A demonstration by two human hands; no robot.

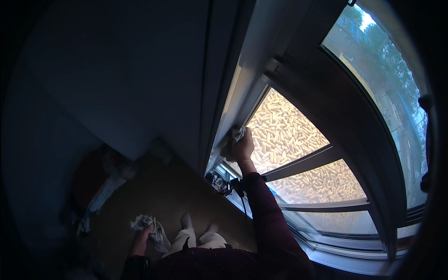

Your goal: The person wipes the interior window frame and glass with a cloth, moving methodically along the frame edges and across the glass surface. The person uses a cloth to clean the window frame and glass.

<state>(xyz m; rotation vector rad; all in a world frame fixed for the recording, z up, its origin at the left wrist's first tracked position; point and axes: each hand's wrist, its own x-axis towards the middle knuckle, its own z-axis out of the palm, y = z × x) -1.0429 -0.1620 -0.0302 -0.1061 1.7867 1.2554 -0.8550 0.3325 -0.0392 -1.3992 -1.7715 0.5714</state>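
Note:
My right hand [244, 145] is stretched out to the window frame [229, 105] and holds a crumpled pale cloth [239, 134] against the side of the frame. A dark band with a cable is around the right wrist. Low at the left, my left hand [142, 238] grips a larger, bunched whitish cloth [159, 232] with grey marks, hanging beside my legs. Behind the window glass [283, 129] lies a wide spread of corn cobs, seen through several panes.
A windowsill [336, 264] runs along the lower right. A small container of mixed items [218, 182] stands at its left end. On the dim left are a dark reddish object [89, 178] and pale material [106, 192]. The brown floor [140, 192] lies under my feet.

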